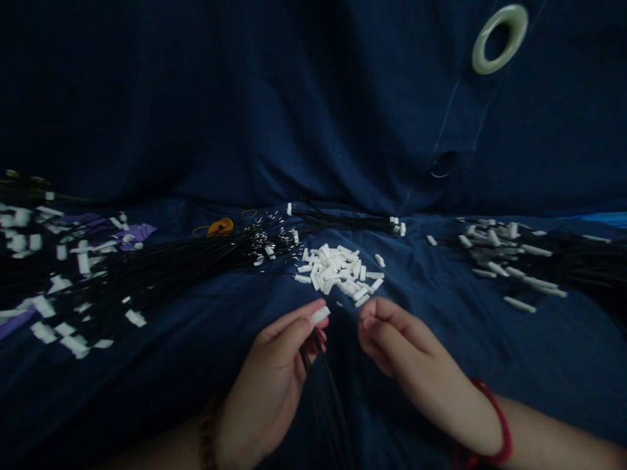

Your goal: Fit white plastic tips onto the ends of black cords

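Note:
My left hand (277, 372) is closed, pinching a small white plastic connector (321, 314) at its fingertips and holding a few thin black wires (321, 385) that trail down toward me. My right hand (396, 343) hovers beside it with fingers curled in a pinch; I cannot make out anything in them. Just beyond both hands lies a pile of loose white connectors (337, 271) on the dark blue cloth (196, 365).
A spread of black wires with white tags (122, 274) covers the left. Another bundle with white connectors (514, 258) lies at the right. Yellow rubber bands (219, 227) sit behind the wires. A pale green ring (499, 38) hangs at the upper right.

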A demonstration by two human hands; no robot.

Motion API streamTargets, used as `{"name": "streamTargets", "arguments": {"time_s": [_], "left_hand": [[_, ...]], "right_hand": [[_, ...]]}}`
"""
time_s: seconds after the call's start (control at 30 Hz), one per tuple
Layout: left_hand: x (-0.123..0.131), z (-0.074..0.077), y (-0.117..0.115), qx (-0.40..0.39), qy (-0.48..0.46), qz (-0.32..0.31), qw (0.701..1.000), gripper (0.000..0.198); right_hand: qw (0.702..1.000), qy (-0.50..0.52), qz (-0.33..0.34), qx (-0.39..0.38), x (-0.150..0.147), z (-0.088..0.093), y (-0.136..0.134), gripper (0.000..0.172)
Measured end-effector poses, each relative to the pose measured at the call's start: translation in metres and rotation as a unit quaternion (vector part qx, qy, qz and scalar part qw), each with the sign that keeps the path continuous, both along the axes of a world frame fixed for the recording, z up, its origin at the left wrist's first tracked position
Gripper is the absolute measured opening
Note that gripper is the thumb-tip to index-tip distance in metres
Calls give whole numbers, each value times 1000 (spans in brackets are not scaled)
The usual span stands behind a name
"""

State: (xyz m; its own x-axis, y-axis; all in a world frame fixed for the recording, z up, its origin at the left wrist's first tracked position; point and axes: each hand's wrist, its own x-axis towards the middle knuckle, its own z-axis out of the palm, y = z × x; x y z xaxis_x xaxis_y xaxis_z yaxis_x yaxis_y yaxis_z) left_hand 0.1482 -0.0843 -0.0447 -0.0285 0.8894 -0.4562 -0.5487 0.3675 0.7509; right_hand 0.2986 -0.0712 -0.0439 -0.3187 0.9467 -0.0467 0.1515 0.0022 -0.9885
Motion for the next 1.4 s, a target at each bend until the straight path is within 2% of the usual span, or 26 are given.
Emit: {"name": "streamTargets", "arguments": {"time_s": [0.17,0.3,0.37,1.1,1.4], "left_hand": [[4,1,-7,-18,-36,7,999,18],[5,1,-10,-19,-33,14,999,17],[5,1,-11,-22,-33,15,999,18],[7,-1,-13,-14,-12,17,1000,19],[7,-2,-14,1,18,15,1000,21]], "right_hand": [[996,-47,32,73,-3,-9,-7,19],[975,-105,15,196,1,-10,-9,15],[969,-114,8,221,2,-11,-9,14],[929,-200,-19,310,1,-13,-14,16],[925,-215,-14,312,-1,-12,-15,15]]}}
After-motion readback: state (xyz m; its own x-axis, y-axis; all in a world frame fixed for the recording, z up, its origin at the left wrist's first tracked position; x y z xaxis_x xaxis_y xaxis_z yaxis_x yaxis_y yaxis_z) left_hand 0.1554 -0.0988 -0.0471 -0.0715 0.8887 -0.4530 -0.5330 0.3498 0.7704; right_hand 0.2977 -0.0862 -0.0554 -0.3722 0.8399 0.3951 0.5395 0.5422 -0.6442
